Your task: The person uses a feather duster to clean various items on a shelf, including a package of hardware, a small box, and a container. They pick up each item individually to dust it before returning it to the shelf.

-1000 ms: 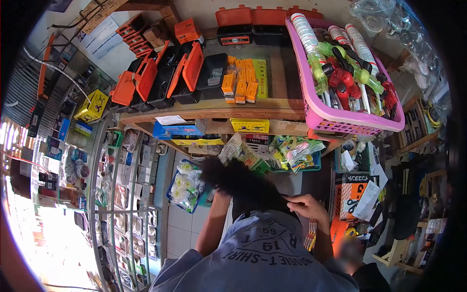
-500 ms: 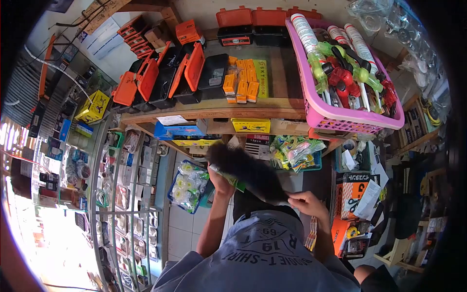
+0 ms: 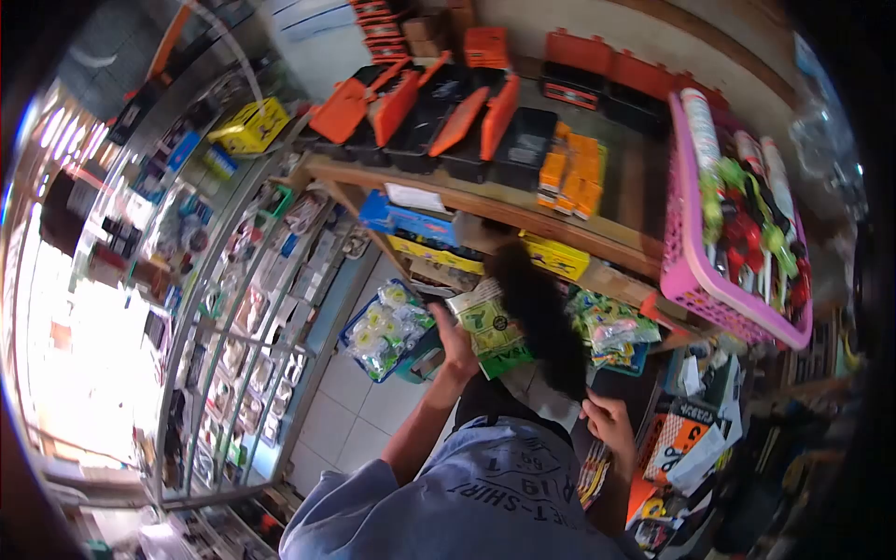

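Observation:
My right hand (image 3: 609, 425) is closed around the handle end of a black, fluffy feather duster (image 3: 541, 322), blurred by motion. The duster points up and away from me, its far end overlapping the wooden shelf edge. In my left hand (image 3: 453, 347) is a green and white printed packet (image 3: 490, 325), held by its left side. The duster passes in front of the packet's right edge in this view. Below the packet are my dark shorts and the tiled floor.
A wooden shelf (image 3: 448, 198) ahead carries black toolboxes with orange lids, small orange boxes (image 3: 571, 173) and a pink basket (image 3: 737, 313) of bottles and tubes. Beneath it sit a blue basket (image 3: 350, 341) of bagged items and green packets (image 3: 611, 327). A glass display case (image 3: 210, 345) stands left.
The view has tilted and swung, so the shelf now slopes down to the right. The duster has turned steeper and moved right, off the packet, whose printed front now shows.

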`<action>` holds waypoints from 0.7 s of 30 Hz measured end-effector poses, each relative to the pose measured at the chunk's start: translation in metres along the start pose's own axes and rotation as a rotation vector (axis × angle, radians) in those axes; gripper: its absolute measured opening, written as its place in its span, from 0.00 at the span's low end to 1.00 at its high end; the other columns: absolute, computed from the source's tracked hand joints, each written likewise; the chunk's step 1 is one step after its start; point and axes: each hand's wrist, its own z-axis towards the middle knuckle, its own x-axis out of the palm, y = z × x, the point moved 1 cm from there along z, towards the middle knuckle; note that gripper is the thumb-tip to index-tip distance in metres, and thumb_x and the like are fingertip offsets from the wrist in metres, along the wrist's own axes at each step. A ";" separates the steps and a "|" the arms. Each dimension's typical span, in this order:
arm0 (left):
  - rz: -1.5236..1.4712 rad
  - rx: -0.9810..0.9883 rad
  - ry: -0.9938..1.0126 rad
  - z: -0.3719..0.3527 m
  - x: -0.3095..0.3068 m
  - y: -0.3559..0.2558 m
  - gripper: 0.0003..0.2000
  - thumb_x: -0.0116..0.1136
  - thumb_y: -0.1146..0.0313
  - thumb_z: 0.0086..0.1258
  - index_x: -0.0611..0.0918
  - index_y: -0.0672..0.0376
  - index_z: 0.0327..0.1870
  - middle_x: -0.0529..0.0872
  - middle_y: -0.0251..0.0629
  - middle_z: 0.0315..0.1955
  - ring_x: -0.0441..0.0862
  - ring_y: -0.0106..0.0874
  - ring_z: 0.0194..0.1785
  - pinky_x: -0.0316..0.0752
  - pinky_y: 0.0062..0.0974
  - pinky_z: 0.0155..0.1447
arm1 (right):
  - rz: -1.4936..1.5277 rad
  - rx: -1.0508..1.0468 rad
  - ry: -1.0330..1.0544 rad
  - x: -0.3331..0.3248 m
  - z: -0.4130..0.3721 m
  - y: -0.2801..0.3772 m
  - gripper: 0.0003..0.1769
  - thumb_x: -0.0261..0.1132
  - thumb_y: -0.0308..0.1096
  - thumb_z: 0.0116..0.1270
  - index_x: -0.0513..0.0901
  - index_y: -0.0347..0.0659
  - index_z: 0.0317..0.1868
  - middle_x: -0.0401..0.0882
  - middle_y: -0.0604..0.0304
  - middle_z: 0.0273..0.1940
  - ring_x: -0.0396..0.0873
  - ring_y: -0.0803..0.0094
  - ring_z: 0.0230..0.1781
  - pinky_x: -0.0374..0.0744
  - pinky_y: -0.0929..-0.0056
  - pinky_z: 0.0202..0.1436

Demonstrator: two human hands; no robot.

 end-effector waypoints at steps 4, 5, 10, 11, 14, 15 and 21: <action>-0.039 0.133 -0.012 0.014 -0.040 -0.002 0.29 0.39 0.45 0.74 0.72 0.58 0.65 0.77 0.43 0.59 0.78 0.40 0.58 0.72 0.41 0.64 | -0.125 0.119 0.258 -0.010 0.008 0.001 0.19 0.58 0.28 0.71 0.76 0.31 0.60 0.77 0.60 0.27 0.66 0.85 0.15 0.63 0.83 0.17; -0.590 -0.112 0.648 0.015 -0.056 -0.007 0.27 0.39 0.46 0.75 0.73 0.58 0.64 0.79 0.42 0.58 0.79 0.40 0.56 0.72 0.40 0.64 | -0.089 0.136 0.234 -0.006 0.010 0.009 0.19 0.58 0.28 0.71 0.76 0.32 0.60 0.77 0.60 0.27 0.66 0.85 0.15 0.63 0.83 0.17; -0.223 0.095 0.086 -0.012 -0.058 -0.025 0.20 0.48 0.53 0.73 0.78 0.58 0.55 0.84 0.41 0.46 0.83 0.37 0.48 0.77 0.41 0.57 | -0.127 0.151 0.280 -0.006 0.036 0.005 0.10 0.58 0.28 0.71 0.82 0.29 0.44 0.78 0.60 0.27 0.66 0.83 0.14 0.62 0.81 0.15; -0.228 0.124 0.113 -0.012 -0.079 -0.023 0.18 0.50 0.56 0.72 0.78 0.58 0.54 0.84 0.41 0.46 0.83 0.37 0.47 0.77 0.40 0.56 | -0.142 0.148 0.306 -0.004 0.043 0.007 0.10 0.58 0.28 0.71 0.82 0.29 0.44 0.78 0.60 0.27 0.66 0.83 0.14 0.62 0.81 0.15; -0.285 0.186 0.011 -0.032 -0.084 -0.034 0.15 0.54 0.62 0.71 0.78 0.60 0.52 0.85 0.41 0.43 0.85 0.36 0.44 0.80 0.38 0.54 | -0.137 0.111 0.344 0.014 0.057 0.016 0.11 0.59 0.31 0.71 0.80 0.32 0.32 0.76 0.61 0.24 0.65 0.82 0.12 0.62 0.81 0.15; -0.291 0.203 0.006 -0.040 -0.081 -0.039 0.15 0.54 0.62 0.71 0.78 0.60 0.52 0.85 0.41 0.43 0.85 0.36 0.44 0.80 0.38 0.54 | -0.144 0.110 0.361 0.016 0.064 0.016 0.11 0.59 0.31 0.71 0.80 0.32 0.32 0.76 0.61 0.24 0.65 0.82 0.12 0.62 0.81 0.15; -0.285 0.266 -0.132 -0.072 -0.091 -0.059 0.18 0.49 0.56 0.75 0.76 0.60 0.55 0.85 0.41 0.44 0.85 0.36 0.44 0.82 0.39 0.49 | -0.165 0.182 0.556 0.031 0.093 0.017 0.11 0.61 0.33 0.70 0.81 0.32 0.33 0.76 0.64 0.23 0.66 0.84 0.15 0.62 0.81 0.18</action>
